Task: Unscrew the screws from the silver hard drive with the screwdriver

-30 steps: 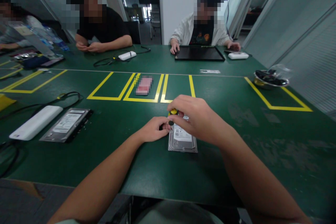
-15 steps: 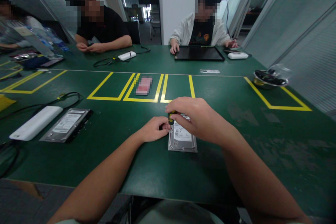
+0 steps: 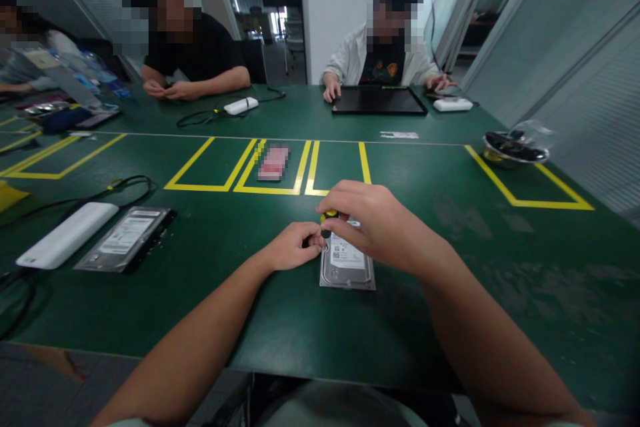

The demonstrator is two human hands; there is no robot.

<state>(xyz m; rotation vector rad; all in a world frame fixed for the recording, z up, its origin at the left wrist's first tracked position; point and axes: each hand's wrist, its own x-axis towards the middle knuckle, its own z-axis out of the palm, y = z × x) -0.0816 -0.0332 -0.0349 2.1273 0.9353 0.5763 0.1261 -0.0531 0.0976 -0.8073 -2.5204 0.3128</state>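
The right hand point(image 3: 375, 223) grips a screwdriver point(image 3: 329, 219) upright over the drive point(image 3: 347, 265), which lies on the surface just beneath both hands. The left hand point(image 3: 293, 247) pinches its tip steady. A screw is likely being turned; next needs steady downward pressure.

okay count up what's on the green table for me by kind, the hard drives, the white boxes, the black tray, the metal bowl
Hard drives: 2, one under the left hand and right hand, one at left.
White boxes: 3.
Black tray: 1.
Metal bowl: 1.
Total: 7.
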